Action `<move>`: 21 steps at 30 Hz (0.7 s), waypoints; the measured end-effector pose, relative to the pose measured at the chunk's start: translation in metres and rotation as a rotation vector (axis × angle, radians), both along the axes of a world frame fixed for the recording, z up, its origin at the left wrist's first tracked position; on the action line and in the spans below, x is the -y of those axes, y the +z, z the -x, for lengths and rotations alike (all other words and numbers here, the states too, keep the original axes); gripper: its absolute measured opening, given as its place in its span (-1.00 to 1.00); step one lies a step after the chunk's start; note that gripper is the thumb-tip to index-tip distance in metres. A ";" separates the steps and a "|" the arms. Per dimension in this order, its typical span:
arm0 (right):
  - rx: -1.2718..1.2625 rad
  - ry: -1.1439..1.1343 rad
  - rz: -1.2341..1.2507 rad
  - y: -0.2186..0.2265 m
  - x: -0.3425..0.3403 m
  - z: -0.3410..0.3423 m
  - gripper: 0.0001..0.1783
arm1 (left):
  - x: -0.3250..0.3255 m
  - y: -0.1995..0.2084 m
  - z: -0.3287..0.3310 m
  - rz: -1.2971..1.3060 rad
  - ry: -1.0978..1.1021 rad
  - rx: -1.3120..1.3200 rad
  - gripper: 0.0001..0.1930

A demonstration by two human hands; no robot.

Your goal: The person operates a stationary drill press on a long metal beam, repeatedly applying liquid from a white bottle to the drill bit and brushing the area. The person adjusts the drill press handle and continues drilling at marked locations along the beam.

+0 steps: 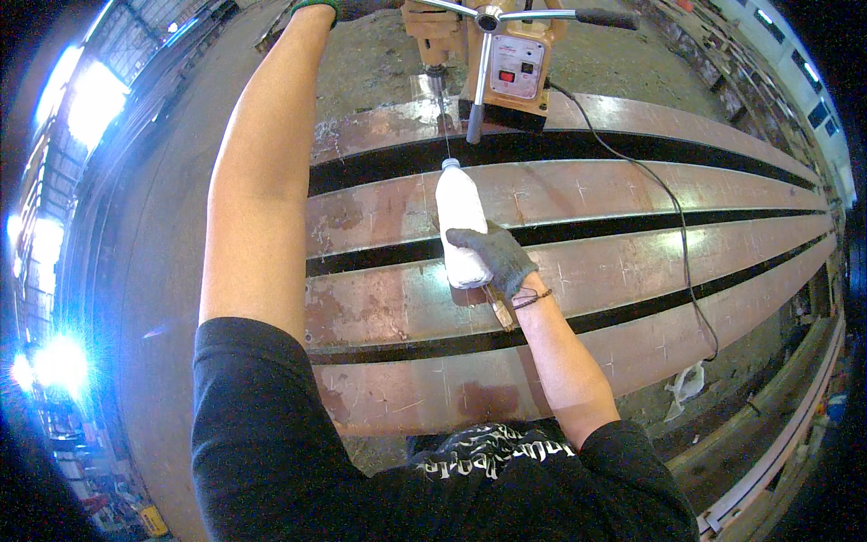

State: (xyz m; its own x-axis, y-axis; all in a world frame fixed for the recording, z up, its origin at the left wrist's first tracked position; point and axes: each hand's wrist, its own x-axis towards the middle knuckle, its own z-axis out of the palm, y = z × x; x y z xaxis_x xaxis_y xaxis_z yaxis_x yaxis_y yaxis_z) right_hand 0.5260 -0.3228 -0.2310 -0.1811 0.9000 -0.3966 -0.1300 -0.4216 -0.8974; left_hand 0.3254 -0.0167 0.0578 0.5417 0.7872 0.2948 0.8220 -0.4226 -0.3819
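My right hand (495, 256), in a grey glove, is closed round a white plastic bottle (461, 203). A thin stream runs from the bottle's nozzle up toward the drill bit (440, 90) of a tan magnetic drill (508, 63). Under that hand a wooden stick or handle (501, 312) pokes out; its other end is hidden. My left arm reaches far up to the top edge. There my left hand (368, 9), in a dark glove with a green cuff, is wrapped round one arm of the drill's spoked feed lever (488, 18), partly cut off by the frame.
Several long steel beams (578, 262) lie side by side with dark gaps between them and chalk-like marks on top. A black cable (673, 203) trails from the drill across them. A crumpled plastic bag (686, 384) lies at the right. Bright light glares at the left.
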 end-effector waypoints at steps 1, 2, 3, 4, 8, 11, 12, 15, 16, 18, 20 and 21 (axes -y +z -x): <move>-0.012 -0.038 -0.008 0.000 0.001 0.001 -0.34 | 0.000 -0.001 -0.002 0.010 0.006 0.011 -0.35; -0.024 -0.076 -0.016 0.002 0.003 0.003 -0.42 | 0.001 -0.002 -0.003 0.020 0.012 0.021 -0.35; -0.035 -0.114 -0.025 0.003 0.005 0.004 -0.50 | 0.001 -0.003 -0.005 0.018 0.011 0.030 -0.35; -0.032 -0.109 -0.030 0.002 0.004 0.004 -0.50 | 0.004 -0.004 -0.005 0.014 0.010 0.039 -0.35; -0.028 -0.102 -0.032 0.000 0.005 0.003 -0.50 | 0.010 -0.003 -0.007 0.020 0.033 0.031 -0.35; 0.003 -0.094 -0.028 -0.001 0.004 0.002 -0.48 | 0.013 -0.003 -0.008 0.006 0.059 0.019 -0.35; 0.019 -0.090 -0.029 -0.003 0.003 0.001 -0.48 | 0.013 -0.003 -0.008 0.006 0.055 0.016 -0.35; 0.013 -0.096 -0.043 -0.012 0.001 0.000 -0.44 | 0.012 -0.003 -0.008 0.003 0.049 0.020 -0.34; 0.007 -0.100 -0.038 -0.013 0.001 0.000 -0.43 | 0.012 -0.004 -0.007 0.001 0.056 0.027 -0.34; -0.004 -0.107 -0.026 -0.015 0.001 0.001 -0.41 | 0.009 -0.006 -0.005 0.000 0.056 0.035 -0.34; -0.002 -0.086 -0.026 -0.016 -0.001 0.001 -0.41 | 0.008 -0.007 -0.004 0.000 0.042 0.035 -0.34; -0.001 -0.076 -0.025 -0.016 -0.001 0.001 -0.41 | 0.007 -0.007 -0.003 0.004 0.047 0.036 -0.34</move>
